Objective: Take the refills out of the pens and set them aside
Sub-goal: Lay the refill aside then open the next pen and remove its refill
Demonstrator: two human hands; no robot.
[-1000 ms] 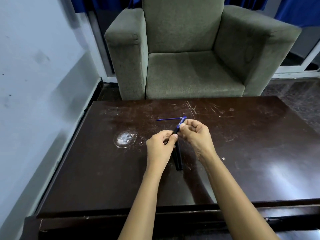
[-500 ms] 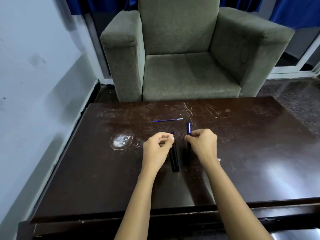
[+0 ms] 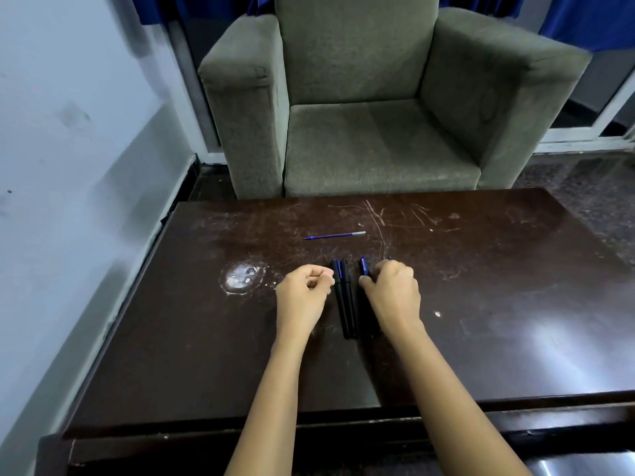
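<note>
pens (image 3: 344, 297): two black barrels lay touching on the table (image 3: 481, 321), long axis running away from the person, between the hands
third pen (image 3: 364, 267): under right hand (image 3: 391, 297), fingers curled onto it
left hand (image 3: 302, 297): loosely fisted, just beside the pair; contents unclear
refill (image 3: 335, 235): beyond, crosswise
writing: clip print unreadable

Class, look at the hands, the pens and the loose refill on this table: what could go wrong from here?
1. The thin refill lies loose on the table; being round, it might roll or get knocked by a hand.
2. The right hand covers much of one pen, so its grip may slip.
3. The black pens blend into the dark table, so one could be overlooked.
</note>
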